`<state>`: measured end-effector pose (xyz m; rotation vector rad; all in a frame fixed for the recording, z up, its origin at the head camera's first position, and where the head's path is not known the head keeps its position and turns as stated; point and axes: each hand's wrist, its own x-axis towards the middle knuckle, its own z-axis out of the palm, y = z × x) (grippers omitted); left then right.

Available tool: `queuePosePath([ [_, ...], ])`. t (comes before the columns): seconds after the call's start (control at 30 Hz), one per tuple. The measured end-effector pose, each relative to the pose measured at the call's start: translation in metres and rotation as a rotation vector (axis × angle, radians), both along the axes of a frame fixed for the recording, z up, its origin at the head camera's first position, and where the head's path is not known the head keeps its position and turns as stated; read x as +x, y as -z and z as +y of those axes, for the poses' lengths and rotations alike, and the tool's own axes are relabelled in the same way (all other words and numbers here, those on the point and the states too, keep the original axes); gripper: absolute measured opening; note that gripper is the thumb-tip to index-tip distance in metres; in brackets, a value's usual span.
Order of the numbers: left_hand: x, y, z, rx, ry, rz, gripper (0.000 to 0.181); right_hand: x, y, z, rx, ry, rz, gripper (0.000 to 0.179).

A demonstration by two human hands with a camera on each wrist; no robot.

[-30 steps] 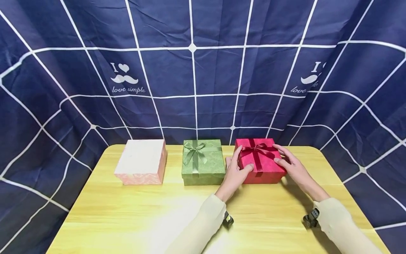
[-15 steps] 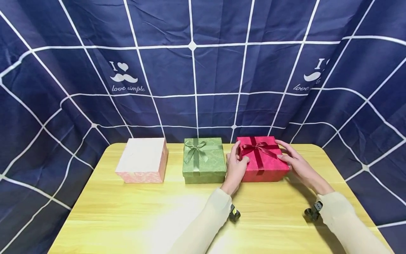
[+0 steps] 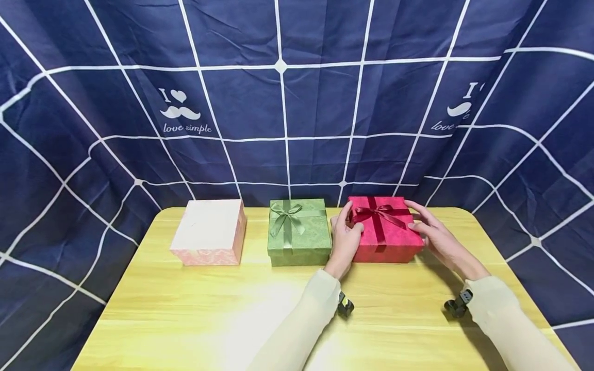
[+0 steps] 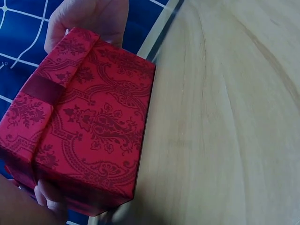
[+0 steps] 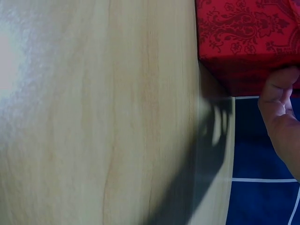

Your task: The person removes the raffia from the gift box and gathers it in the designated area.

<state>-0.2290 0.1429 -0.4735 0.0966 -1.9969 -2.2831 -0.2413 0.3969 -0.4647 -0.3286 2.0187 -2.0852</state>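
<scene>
1. Navy cloth (image 3: 250, 105) with white lines and lettering spans the backdrop from nine o'clock over the top to three, behind a wooden table (image 3: 162, 309), as seen from the head view.
2. At ten o'clock on the table sits a pink box (image 3: 208, 224), its top pale and plain.
3. At twelve o'clock stands a green box (image 3: 303, 242), topped by a pale green bow (image 3: 287, 219).
4. A left hand (image 3: 345, 239) grasps the red box at its nine o'clock side, fingers between it and the green one, thumb by the lid.
5. The red box (image 3: 387, 242) rests on the table at one o'clock, wrapped in patterned paper, a dark red bow (image 3: 379, 212) on top.
6. A right hand (image 3: 438, 239) grasps the same box at its three o'clock side. Below it, toward five o'clock, a cream sleeve (image 3: 494, 309) covers the forearm.
</scene>
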Motion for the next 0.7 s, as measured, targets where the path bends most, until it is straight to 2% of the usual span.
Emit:
queuePosePath([
  [0.17, -0.001, -0.001, 0.001, -0.007, 0.007, 0.001, 0.075, 0.001, -0.001, 0.0, -0.021, 0.006, -0.006, 0.06],
  [0.33, -0.001, -0.002, -0.001, 0.0, 0.011, 0.033, 0.076, 0.003, -0.005, -0.002, -0.019, 0.01, 0.001, 0.06],
  [0.7, 0.003, -0.009, -0.005, -0.093, 0.016, 0.079, 0.074, 0.007, -0.013, -0.003, -0.03, 0.018, 0.016, 0.061],
])
